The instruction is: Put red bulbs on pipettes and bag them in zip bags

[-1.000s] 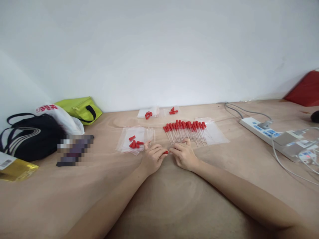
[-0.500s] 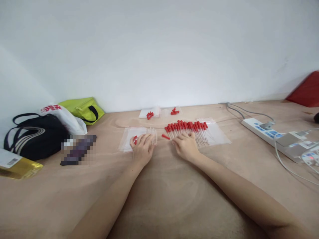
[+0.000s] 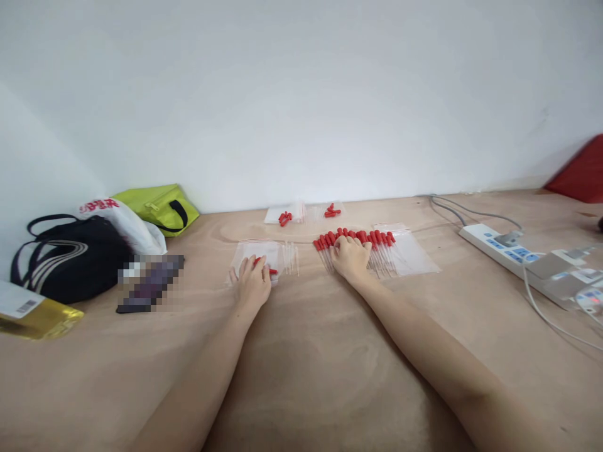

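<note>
My left hand (image 3: 253, 284) lies over a clear zip bag (image 3: 245, 251), fingers spread and touching loose red rubber bulbs (image 3: 272, 271) on it. Just right of that bag are several thin glass tubes (image 3: 292, 258), side by side. My right hand (image 3: 352, 256) is over a row of glass droppers with red bulbs (image 3: 377, 238), its fingers curled down among them. Its fingertips are hidden, so what they grip cannot be made out. Under the right end of the row is another clear bag (image 3: 417, 254).
Two more bags with red bulbs (image 3: 285, 218) (image 3: 332, 211) lie by the wall. At left are a black bag (image 3: 80, 257), a lime-green bag (image 3: 164, 204), a gold packet (image 3: 51, 320) and a blurred-out dark object (image 3: 153, 285). A power strip (image 3: 499, 248) with cables sits at right.
My left hand has moved left, off the glass tubes and onto the red bulbs. My right hand has shifted forward onto the row; the separate red bulb beside it no longer shows there.
</note>
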Tool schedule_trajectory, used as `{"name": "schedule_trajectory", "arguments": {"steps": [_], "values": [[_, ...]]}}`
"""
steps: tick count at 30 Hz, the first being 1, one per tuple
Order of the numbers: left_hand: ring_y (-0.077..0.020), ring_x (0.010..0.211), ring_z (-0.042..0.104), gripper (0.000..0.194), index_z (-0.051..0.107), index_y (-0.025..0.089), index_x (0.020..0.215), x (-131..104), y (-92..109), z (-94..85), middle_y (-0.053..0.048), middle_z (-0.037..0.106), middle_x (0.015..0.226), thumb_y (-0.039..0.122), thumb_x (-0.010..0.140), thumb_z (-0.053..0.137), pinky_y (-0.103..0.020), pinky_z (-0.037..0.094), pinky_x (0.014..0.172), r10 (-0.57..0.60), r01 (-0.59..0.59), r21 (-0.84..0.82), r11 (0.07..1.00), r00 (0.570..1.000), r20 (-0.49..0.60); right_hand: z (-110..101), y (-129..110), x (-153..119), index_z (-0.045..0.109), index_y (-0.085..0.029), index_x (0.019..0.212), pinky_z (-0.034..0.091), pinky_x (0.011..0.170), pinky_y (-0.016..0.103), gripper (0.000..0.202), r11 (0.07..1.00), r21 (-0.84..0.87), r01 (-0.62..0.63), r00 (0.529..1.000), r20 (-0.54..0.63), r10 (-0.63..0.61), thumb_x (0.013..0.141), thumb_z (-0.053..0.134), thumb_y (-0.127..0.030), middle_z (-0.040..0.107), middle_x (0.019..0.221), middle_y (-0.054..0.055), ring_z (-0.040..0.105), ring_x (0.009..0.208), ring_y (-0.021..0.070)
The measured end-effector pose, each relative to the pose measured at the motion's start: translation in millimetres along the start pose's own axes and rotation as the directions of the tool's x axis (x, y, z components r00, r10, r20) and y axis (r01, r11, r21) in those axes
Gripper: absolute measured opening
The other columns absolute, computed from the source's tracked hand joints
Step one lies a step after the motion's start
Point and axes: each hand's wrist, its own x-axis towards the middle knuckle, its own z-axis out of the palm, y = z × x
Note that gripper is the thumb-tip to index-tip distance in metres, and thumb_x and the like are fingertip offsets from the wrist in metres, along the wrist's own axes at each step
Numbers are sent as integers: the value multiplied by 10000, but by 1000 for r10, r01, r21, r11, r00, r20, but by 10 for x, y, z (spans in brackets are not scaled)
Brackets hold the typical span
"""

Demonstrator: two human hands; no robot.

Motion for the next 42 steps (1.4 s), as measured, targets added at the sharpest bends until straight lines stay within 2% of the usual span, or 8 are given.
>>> {"name": "schedule_trajectory", "arguments": {"steps": [6, 12, 16, 20, 26, 33, 38, 42], "values": [[-280, 1083, 458, 336, 595, 176, 1022, -36, 35, 216, -128, 549, 1109, 287, 855, 326, -465, 378, 898, 122, -127, -149, 981, 992, -41, -6, -351, -143, 595, -175, 751, 190, 723, 353, 227, 987, 66, 146, 985, 88, -151, 790, 423, -320, 647, 769, 73, 515, 792, 202], [-265, 1066, 461, 320, 559, 148, 1068, -91, 221, 189, -133, 547, 1093, 274, 857, 354, -448, 382, 910, 201, -207, -226, 952, 978, -49, 69, -677, -164, 563, -147, 925, 204, 742, 364, 253, 995, 80, 58, 977, 199, -74, 775, 433, -306, 646, 851, 114, 530, 839, 226], [-233, 961, 520, 306, 556, 147, 1051, -18, 163, 136, -117, 589, 1004, 227, 857, 332, -410, 424, 850, 124, -136, -280, 950, 991, -57, 109, -727, -141, 540, -120, 940, 211, 747, 370, 253, 998, 57, 11, 975, 222, -23, 752, 441, -257, 641, 857, 131, 544, 835, 235], [-238, 909, 529, 237, 611, 162, 907, 68, 64, 43, -104, 596, 924, 234, 821, 402, -409, 419, 825, 56, -74, -280, 957, 996, -72, 112, -702, -139, 544, -108, 892, 217, 741, 367, 212, 1000, 19, -9, 967, 255, 4, 754, 429, -220, 642, 822, 143, 559, 810, 229], [-249, 948, 491, 164, 652, 221, 832, 27, 118, -69, -84, 557, 1037, 325, 742, 563, -402, 401, 809, 228, -222, -207, 953, 974, 8, 59, -688, -144, 558, -77, 911, 223, 741, 370, 222, 1000, -4, 10, 958, 285, -9, 770, 415, -170, 636, 854, 182, 562, 846, 248], [-237, 952, 504, 143, 609, 206, 739, 26, 175, -101, -70, 597, 972, 335, 765, 552, -390, 361, 806, 282, -268, -237, 934, 959, 23, 35, -672, -163, 571, -57, 929, 235, 720, 367, 258, 997, -74, 31, 949, 315, -6, 775, 366, -93, 612, 896, 212, 540, 864, 260], [-220, 915, 530, 147, 561, 203, 822, 7, 226, -155, -50, 640, 895, 322, 822, 476, -396, 305, 826, 277, -268, -321, 908, 961, -17, -37, -435, -264, 569, -90, 952, 239, 713, 378, 256, 976, -51, 210, 962, 188, -197, 738, 434, -129, 572, 926, 175, 483, 869, 263], [-205, 861, 549, 183, 556, 201, 948, -69, 335, -182, -50, 652, 846, 279, 851, 421, -406, 270, 850, 305, -298, -332, 895, 952, -31, -155, -40, -397, 559, -153, 1012, 219, 781, 386, 303, 899, 2, 438, 896, 76, -437, 742, 432, -103, 547, 946, 110, 467, 869, 216]]}}
